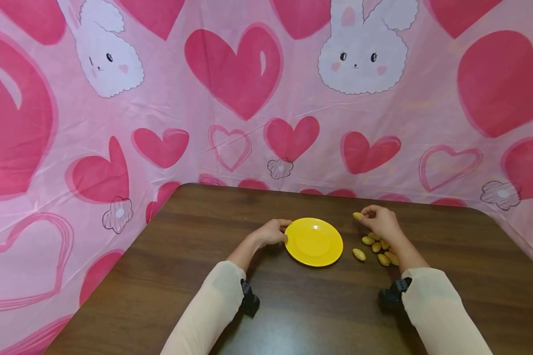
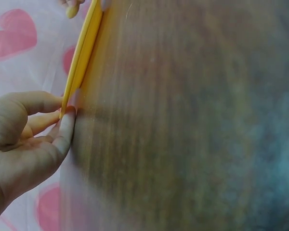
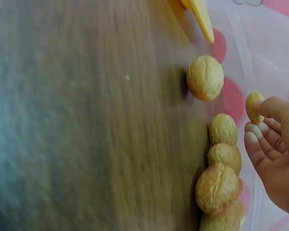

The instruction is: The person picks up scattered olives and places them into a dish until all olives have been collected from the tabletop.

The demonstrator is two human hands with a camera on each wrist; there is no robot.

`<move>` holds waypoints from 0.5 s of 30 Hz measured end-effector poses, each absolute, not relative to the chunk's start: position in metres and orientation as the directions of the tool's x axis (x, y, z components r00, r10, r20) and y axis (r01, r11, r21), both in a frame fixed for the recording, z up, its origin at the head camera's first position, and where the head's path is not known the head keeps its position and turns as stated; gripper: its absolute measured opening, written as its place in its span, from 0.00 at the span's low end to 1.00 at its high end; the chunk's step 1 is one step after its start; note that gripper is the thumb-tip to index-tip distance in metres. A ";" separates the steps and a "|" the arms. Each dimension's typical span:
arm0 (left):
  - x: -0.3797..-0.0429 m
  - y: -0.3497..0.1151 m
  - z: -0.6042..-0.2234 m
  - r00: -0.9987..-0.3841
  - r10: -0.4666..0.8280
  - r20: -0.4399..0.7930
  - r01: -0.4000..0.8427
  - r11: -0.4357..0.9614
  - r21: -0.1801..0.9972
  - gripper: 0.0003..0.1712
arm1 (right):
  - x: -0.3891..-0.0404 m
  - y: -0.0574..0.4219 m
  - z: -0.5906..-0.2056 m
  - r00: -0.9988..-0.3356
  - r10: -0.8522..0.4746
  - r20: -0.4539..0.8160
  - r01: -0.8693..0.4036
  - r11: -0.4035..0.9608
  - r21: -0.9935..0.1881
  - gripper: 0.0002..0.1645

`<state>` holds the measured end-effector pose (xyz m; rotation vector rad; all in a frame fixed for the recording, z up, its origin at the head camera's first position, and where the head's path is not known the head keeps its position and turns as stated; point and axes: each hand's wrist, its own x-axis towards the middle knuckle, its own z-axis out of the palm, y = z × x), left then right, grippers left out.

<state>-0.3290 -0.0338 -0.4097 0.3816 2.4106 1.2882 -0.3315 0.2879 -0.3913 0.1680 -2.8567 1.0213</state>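
A round yellow plate (image 1: pixel 314 243) lies on the table in the head view. My left hand (image 1: pixel 272 232) pinches its left rim; the left wrist view has fingers (image 2: pixel 36 101) on one side of the rim and another below it. At the far right of the plate, my right hand (image 1: pixel 382 223) holds a small yellow oval fruit (image 3: pixel 254 108) between thumb and fingertips, raised off the table. Below this hand lie several similar wrinkled yellow-brown fruits (image 1: pixel 376 247) in a loose cluster, partly hidden by the wrist. One fruit (image 1: pixel 359 254) sits apart, nearer the plate.
The dark wooden table (image 1: pixel 288 315) ends at a pink cloth (image 1: pixel 235 148) printed with hearts and rabbits, behind and to the left. A black wrist camera (image 1: pixel 249 298) is strapped on the left arm, another camera (image 1: pixel 392 296) on the right.
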 end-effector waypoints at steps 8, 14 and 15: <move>-0.328 -0.034 -0.408 -0.890 0.408 -0.202 0.061 0.547 0.835 0.34 | -0.328 0.276 -0.391 -0.987 -0.071 0.147 -0.148 0.764 -0.627 0.16; -0.330 -0.034 -0.410 -0.894 0.401 -0.199 0.060 0.547 0.835 0.34 | -0.327 0.269 -0.394 -0.980 -0.092 0.174 -0.181 0.764 -0.619 0.15; -0.329 -0.034 -0.410 -0.894 0.401 -0.198 0.060 0.547 0.835 0.34 | -0.327 0.267 -0.394 -0.980 -0.096 0.176 -0.186 0.763 -0.619 0.15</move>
